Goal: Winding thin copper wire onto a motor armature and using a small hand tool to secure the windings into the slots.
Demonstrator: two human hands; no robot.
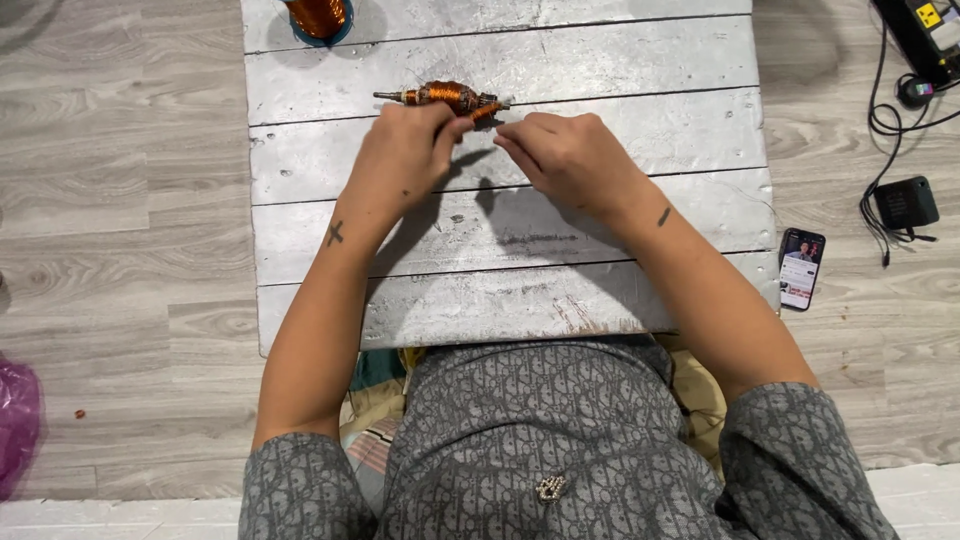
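A small motor armature [445,96] wound with copper wire, with a metal shaft sticking out to the left, is held above a silver-painted plank table [640,60]. My left hand [405,150] grips it from below with the fingers closed around its body. My right hand [560,150] is right beside the armature's right end, fingertips pinched together there; whether it holds a thin wire is too fine to tell.
A spool of copper wire [318,16] stands at the table's far edge. A smartphone [801,267] lies on the wood floor to the right, near a black adapter [906,202], cables and a power strip [925,30]. A pink plastic bag [16,420] lies at the left.
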